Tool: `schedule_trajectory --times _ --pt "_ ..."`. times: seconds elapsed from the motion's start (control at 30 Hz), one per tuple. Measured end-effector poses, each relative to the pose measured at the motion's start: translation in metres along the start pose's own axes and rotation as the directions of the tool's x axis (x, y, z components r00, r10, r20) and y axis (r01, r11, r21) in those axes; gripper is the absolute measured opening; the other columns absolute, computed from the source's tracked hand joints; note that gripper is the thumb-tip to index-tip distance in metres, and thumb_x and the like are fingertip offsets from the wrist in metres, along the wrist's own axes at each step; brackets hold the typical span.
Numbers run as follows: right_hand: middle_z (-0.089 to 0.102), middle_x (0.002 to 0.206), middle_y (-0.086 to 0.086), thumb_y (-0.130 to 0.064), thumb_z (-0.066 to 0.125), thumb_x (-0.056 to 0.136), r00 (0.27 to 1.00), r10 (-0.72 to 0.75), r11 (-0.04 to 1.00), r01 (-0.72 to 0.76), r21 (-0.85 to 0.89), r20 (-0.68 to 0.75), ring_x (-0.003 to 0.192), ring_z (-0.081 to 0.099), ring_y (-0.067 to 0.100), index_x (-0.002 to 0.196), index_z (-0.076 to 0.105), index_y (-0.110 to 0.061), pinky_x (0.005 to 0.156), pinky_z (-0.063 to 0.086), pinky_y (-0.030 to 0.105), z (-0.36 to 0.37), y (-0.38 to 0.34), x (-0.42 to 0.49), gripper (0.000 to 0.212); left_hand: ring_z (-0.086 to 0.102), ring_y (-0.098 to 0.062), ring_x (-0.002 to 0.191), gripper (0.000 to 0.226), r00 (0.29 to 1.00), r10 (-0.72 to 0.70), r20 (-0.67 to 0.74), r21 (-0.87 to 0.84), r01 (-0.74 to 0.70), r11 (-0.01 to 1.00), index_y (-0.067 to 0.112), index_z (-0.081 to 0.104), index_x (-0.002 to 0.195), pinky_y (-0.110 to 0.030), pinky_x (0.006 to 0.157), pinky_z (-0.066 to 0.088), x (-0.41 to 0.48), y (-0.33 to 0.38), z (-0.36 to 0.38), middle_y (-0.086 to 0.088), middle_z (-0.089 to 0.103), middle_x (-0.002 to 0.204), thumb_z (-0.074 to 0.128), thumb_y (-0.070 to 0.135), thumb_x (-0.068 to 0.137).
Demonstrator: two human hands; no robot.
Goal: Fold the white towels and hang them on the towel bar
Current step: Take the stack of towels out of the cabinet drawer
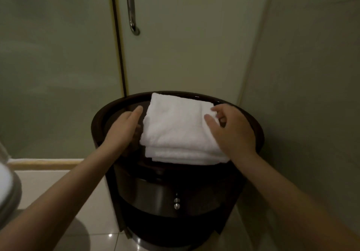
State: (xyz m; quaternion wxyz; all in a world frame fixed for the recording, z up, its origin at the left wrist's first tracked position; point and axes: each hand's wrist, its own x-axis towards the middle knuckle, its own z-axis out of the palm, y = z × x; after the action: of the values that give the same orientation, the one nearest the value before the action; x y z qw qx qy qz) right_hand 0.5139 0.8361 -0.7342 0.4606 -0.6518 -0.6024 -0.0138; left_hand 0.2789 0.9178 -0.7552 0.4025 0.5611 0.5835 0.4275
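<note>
Where the round dark stand (97,122) fills the middle of the head view, the items read as follows.

Item 1: white towels (181,133), 1 folded stack, lying flat on top of the stand, a little right of its centre. The far edge reaches the back rim. Several folded layers show along the near edge.

Item 2: left hand (124,126), set against the left side of the stack. The fingers are straight and close together. The index finger lies along the stand top just beside the towel edge. The lower fingers touch that edge in shadow, and whether they reach under it cannot be told.

Item 3: right hand (235,131), at the stack's far right corner. The thumb presses on the top layer and the curled fingers wrap the right edge, so the corner is pinched between them.

Item 4: stand body, with a grey metal band below the top carrying 2 small round knobs (176,203), 1 above the other.

Item 5: frosted glass door (175,36) behind the stand, with 1 upright metal bar (131,7) fixed near its left edge.

Item 6: pale glossy floor tiles (93,192) around the foot of the stand.

Item 7: 1 blurred white object (5,182) at the left border, too unclear to identify.
</note>
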Motion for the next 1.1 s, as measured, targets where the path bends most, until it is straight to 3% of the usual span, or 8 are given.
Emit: schedule_trajectory --times 0.1,0.2,0.27,0.4,0.63,0.83,1.0,1.1 --pt "0.054 0.09 -0.002 -0.049 0.057 0.088 0.881 0.377 0.913 -0.406 0.047 0.286 0.076 0.051 0.011 0.098 0.054 -0.017 0.072 0.041 0.03 0.006 0.028 0.04 0.034 0.06 -0.033 0.105 0.093 0.931 -0.242 0.275 -0.159 0.292 0.943 0.018 0.052 0.127 -0.046 0.092 0.048 0.014 0.018 0.011 -0.01 0.061 0.118 0.065 0.076 0.056" --pt "0.056 0.121 0.01 -0.054 0.061 0.083 0.665 0.558 0.742 -0.668 0.059 0.496 0.104 0.056 0.027 0.125 0.052 -0.006 0.09 0.047 0.04 0.013 0.043 0.051 0.065 0.065 -0.031 0.098 0.07 0.87 -0.272 0.41 -0.16 0.363 0.918 0.018 0.061 0.116 -0.041 0.083 0.052 0.017 0.022 0.022 -0.012 0.069 0.109 0.075 0.055 0.059" --pt "0.049 0.134 0.011 -0.053 0.068 0.078 0.537 0.58 0.641 -0.765 0.064 0.613 0.116 0.051 0.033 0.138 0.042 -0.011 0.098 0.045 0.047 0.013 0.048 0.051 0.077 0.067 -0.031 0.095 0.053 0.858 -0.294 0.421 -0.128 0.377 0.917 0.018 0.061 0.112 -0.04 0.077 0.054 0.019 0.023 0.025 -0.013 0.07 0.104 0.074 0.046 0.07" --pt "0.056 0.126 0.01 -0.039 0.081 0.065 0.374 0.46 0.427 -0.888 0.169 0.805 0.114 0.054 0.035 0.131 0.05 -0.018 0.1 0.043 0.053 0.016 0.06 0.057 0.076 0.068 -0.033 0.095 0.051 0.837 -0.305 0.454 -0.146 0.408 0.901 0.016 0.061 0.113 -0.041 0.076 0.054 0.023 0.025 0.022 -0.015 0.072 0.102 0.073 0.04 0.07" --pt "0.063 0.117 0.012 -0.028 0.077 0.072 0.436 0.359 0.418 -0.866 0.275 0.826 0.107 0.058 0.034 0.118 0.058 -0.018 0.092 0.046 0.049 0.03 0.055 0.055 0.05 0.068 -0.032 0.092 0.045 0.843 -0.294 0.451 -0.215 0.422 0.881 0.017 0.06 0.114 -0.039 0.068 0.055 0.014 0.031 0.023 -0.014 0.071 0.104 0.07 0.036 0.075" --pt "0.062 0.12 0.015 -0.033 0.086 0.052 0.476 0.364 0.433 -0.847 0.308 0.8 0.109 0.058 0.038 0.126 0.055 -0.015 0.097 0.044 0.052 0.025 0.04 0.051 0.082 0.067 -0.032 0.094 0.046 0.848 -0.267 0.458 -0.266 0.417 0.869 0.017 0.059 0.114 -0.039 0.069 0.054 0.001 0.038 0.019 -0.014 0.07 0.105 0.07 0.033 0.072" --pt "0.07 0.095 0.014 -0.022 0.063 0.086 0.51 0.319 0.434 -0.828 0.356 0.799 0.09 0.064 0.03 0.098 0.065 -0.008 0.077 0.049 0.037 0.004 0.014 0.052 0.019 0.065 -0.034 0.101 0.059 0.861 -0.241 0.447 -0.313 0.403 0.86 0.018 0.06 0.118 -0.042 0.073 0.053 -0.013 0.051 0.001 -0.014 0.069 0.11 0.076 0.036 0.064" --pt "0.071 0.096 0.015 -0.022 0.064 0.085 0.538 0.304 0.438 -0.812 0.386 0.786 0.091 0.065 0.031 0.103 0.065 -0.006 0.077 0.05 0.037 -0.01 -0.006 0.049 0.024 0.066 -0.033 0.098 0.063 0.869 -0.203 0.451 -0.331 0.374 0.866 0.018 0.06 0.119 -0.039 0.068 0.053 -0.024 0.063 -0.016 -0.014 0.069 0.108 0.079 0.036 0.061"
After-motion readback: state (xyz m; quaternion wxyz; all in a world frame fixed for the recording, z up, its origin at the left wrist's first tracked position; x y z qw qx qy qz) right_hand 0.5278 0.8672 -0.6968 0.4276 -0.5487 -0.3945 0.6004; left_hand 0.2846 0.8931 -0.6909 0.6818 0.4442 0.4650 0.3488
